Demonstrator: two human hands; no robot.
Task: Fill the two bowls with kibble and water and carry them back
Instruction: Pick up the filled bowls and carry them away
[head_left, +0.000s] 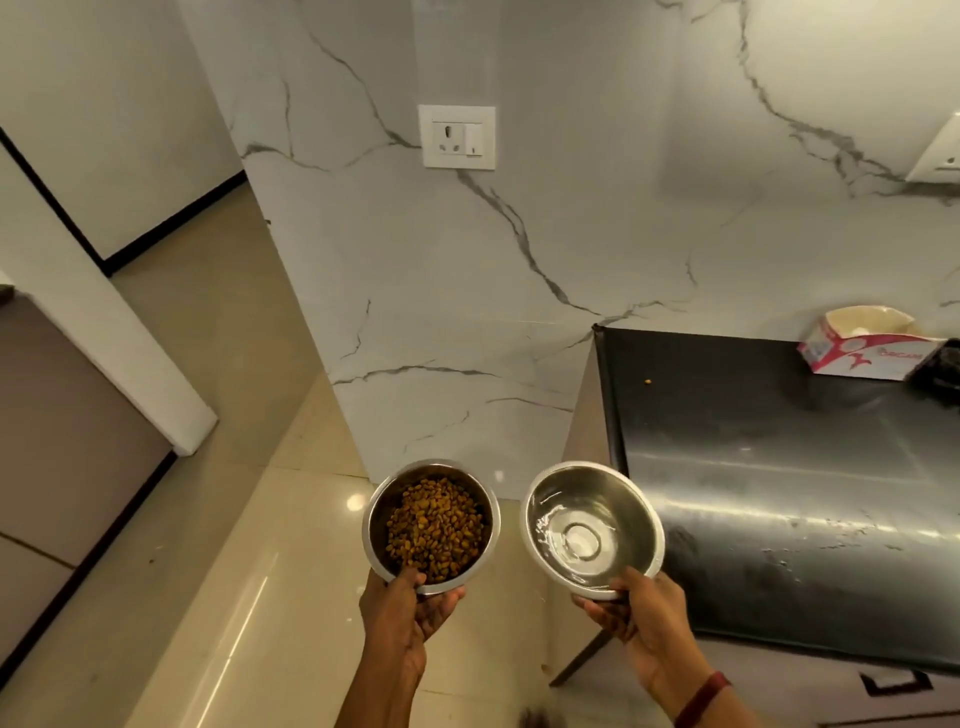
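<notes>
Left hand (410, 618) grips the kibble bowl (377, 519) by its near rim, my right hand (644, 618) the water bowl (626, 499); bowls apart, bench (779, 467) on my right.

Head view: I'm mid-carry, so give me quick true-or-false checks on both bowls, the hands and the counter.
1. The left hand holds the kibble bowl. True.
2. The water bowl stands on the black counter. False: the right hand holds it by its near rim, off the counter.
3. The kibble bowl is empty. False: brown kibble covers its bottom.
4. A carton lies on the counter by the marble wall. True.
</notes>
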